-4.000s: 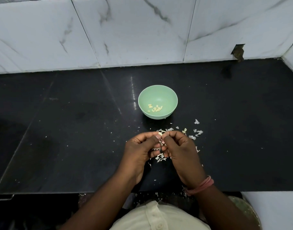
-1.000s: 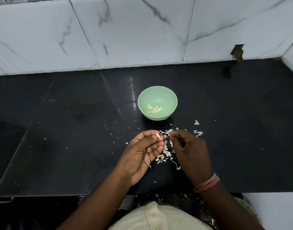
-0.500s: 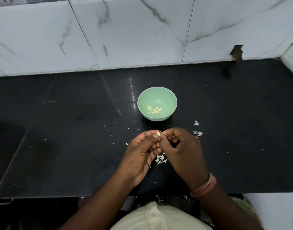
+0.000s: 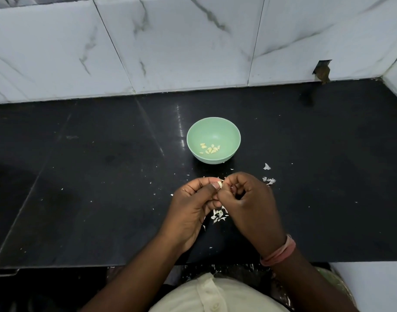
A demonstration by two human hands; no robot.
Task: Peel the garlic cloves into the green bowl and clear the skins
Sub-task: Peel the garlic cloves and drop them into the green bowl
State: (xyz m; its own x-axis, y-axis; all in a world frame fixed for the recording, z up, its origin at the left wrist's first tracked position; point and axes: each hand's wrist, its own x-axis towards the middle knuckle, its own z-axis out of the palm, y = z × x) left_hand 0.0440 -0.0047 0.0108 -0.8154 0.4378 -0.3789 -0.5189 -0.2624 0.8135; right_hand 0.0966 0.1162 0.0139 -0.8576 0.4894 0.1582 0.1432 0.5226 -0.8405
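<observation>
Garlic clove [image 4: 219, 184], pale and small, pinched between the thumb and curled fingers of the left hand [image 4: 193, 206] just above the black counter [image 4: 91, 176], close to the near side of the green bowl [image 4: 213, 140]. The right hand [image 4: 249, 199] meets the left at the clove, its fingers curled inward with the fingertips [image 4: 224, 180] touching the clove's right side; whether they grasp the clove itself or a flap of skin cannot be told, as the contact point is partly hidden. Both wrists enter from the bottom of the view, and a pink band [image 4: 279, 252] circles the right wrist.

The green bowl stands upright on the counter beyond the hands, apart from them. Inside it, on the bottom toward the near wall, lies a small cluster of peeled cloves [image 4: 210, 149] (yellowish, lying touching or just beside one another).

Skins [image 4: 219, 215], white and papery, are scattered on the counter: a dense patch lies under and between the two hands, and a few larger flakes [image 4: 269, 180] lie to the right of the right hand, with one more just beyond them. Finer specks dot the counter to the left of the left hand and near the bowl's foot.

Behind the counter rises a wall of white marbled tiles [image 4: 181, 46]. A cream buttoned shirt [image 4: 215, 296] shows at the bottom edge.
</observation>
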